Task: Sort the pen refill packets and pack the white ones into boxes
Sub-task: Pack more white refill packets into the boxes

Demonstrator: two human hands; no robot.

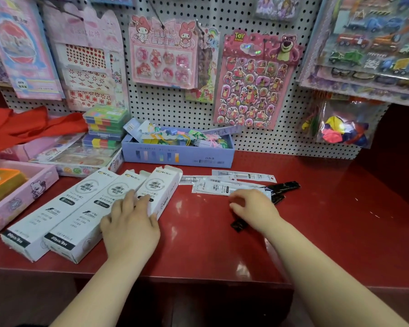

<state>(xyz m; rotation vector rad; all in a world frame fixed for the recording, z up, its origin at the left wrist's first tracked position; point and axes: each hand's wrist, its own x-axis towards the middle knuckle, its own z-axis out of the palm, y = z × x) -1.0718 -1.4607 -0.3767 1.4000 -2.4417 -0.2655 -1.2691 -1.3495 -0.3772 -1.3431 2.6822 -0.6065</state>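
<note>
Head view: rests left hand (130,223), fingers straight and spread, on the rightmost white box (161,182). Curls right hand (255,211) fingers over white packets (213,186) lying just beyond the fingertips, long axes crosswise; cannot tell whether gripping. Shows black packets (286,186) right of them. Favours right hand

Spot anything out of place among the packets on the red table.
Black packets lie mixed among white packets by the right hand, one poking out beneath it: the pile is unsorted.
</note>
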